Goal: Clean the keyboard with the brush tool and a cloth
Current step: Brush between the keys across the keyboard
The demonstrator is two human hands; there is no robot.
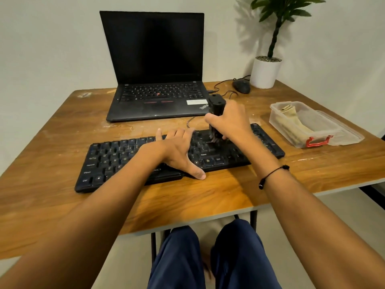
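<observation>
The right hand point(229, 119) has its fingers point(210, 119) curled tight round the black brush tool point(216, 110), which stands upright with its bristle end down on the keys of the keyboard point(116, 161), toward that keyboard's right half. The bristles are blurred, and the hand covers most of the tool's lower body, so only its dark top and a little of the brush end can be made out.

The left hand point(177, 151) lies flat across the middle of the keyboard. Its fingers point(159, 134) are straight and spread, released, gripping nothing; they reach to the keyboard's far edge, while the thumb stretches out to the near edge and touches the desk point(52, 205) just in front of the keyboard. The keys under this palm are hidden, and the forearm crosses the keyboard's near edge and covers part of the space-bar row.

The keyboard lies at a slant on the desk, its left end nearer the person. Its cable leaves the far edge and goes behind the right hand, where it is lost from sight.

Beyond the keyboard stands an open laptop point(154, 65) with a dark screen. To the right of the keyboard sits a clear plastic box point(291, 130) with a red clasp, its lid lying beside it; inside it is a pale yellow cloth point(291, 119), folded or crumpled, seen only dimly through the wall. Farther back on that side are a black mouse point(241, 86) and a potted plant point(265, 71), whose top leaves are cut off by the frame. A thin dark bracelet point(273, 174) circles the right wrist.
</observation>
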